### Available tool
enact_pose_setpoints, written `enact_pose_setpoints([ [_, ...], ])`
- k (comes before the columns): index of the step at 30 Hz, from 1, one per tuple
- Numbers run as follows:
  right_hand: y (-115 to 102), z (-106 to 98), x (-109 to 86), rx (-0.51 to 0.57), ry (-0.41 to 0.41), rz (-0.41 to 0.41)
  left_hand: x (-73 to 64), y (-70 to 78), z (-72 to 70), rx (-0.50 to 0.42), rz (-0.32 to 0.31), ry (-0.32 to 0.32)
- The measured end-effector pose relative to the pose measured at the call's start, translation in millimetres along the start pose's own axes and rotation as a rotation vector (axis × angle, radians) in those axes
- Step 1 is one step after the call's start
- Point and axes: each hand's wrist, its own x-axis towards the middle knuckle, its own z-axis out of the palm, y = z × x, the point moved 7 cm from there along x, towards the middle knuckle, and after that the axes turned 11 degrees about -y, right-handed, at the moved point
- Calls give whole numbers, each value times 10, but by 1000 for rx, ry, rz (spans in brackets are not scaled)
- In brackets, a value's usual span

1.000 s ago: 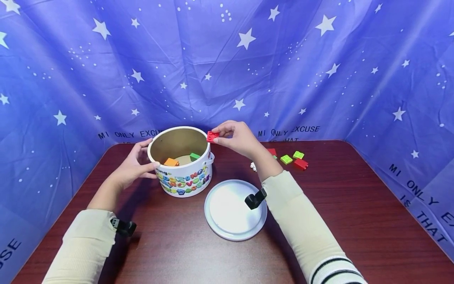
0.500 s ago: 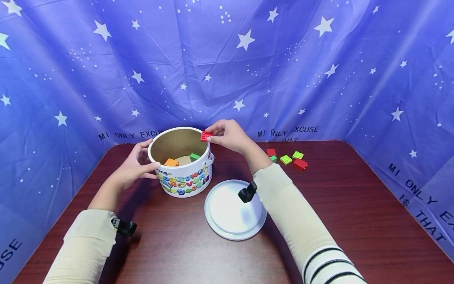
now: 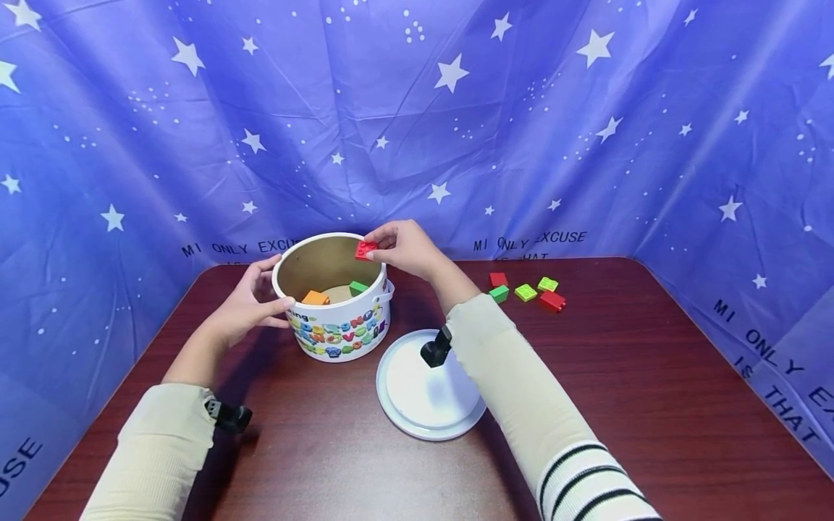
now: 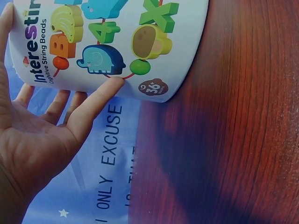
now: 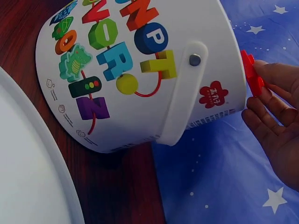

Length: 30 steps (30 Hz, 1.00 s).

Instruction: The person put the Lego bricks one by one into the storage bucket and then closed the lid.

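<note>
My right hand pinches a red toy brick by its edge, thumb and fingertips on it. The brick hangs over the right part of the open mouth of a white round bucket printed with colourful letters and animals. At the bucket's left side my left hand steadies it, thumb at the front rim and fingers towards the back. Inside lie an orange brick and a green brick. From the right wrist view, the red brick shows partly behind the bucket's rim.
A white round lid lies on the dark red wooden table, partly under the right forearm. Farther right are loose bricks: a green one, two red and two lime ones. A blue star-patterned cloth hangs behind.
My right hand has moved left with the red brick, from beside the bucket's right rim to over its opening. The left hand and bucket stay put.
</note>
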Motion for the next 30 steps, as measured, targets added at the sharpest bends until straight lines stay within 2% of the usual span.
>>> enact_pose_setpoints([
  [6, 23, 0, 48, -15, 32, 22, -1, -3, -1, -2, 1, -3],
  [17, -58, 79, 106, -24, 74, -22, 0, -17, -6, -15, 0, -1],
  [23, -51, 99, 107, -13, 75, -23, -2, -18, -8, -21, -1, -1],
  [30, 14, 62, 64, 11, 113, -29, -5, -8, -2, -17, -6, -3],
])
